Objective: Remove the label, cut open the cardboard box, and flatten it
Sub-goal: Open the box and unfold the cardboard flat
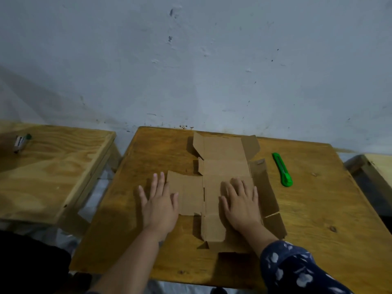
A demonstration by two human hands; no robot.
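Cardboard box lies opened out as a single sheet on the middle of the desk, flaps spread toward the wall and toward the person. Left hand flat, fingers spread, palm down on the sheet's left flap, partly over bare desk. Right hand flat, fingers spread, pressing the sheet's centre-right panel. Neither hand grips anything. Green utility knife rests on the desk just right of the sheet, untouched. No label visible on the upturned face. Judgement: cutting done, flattening nearly done; right-side flap and far corner flaps stand slightly raised, so pressing those creases remains
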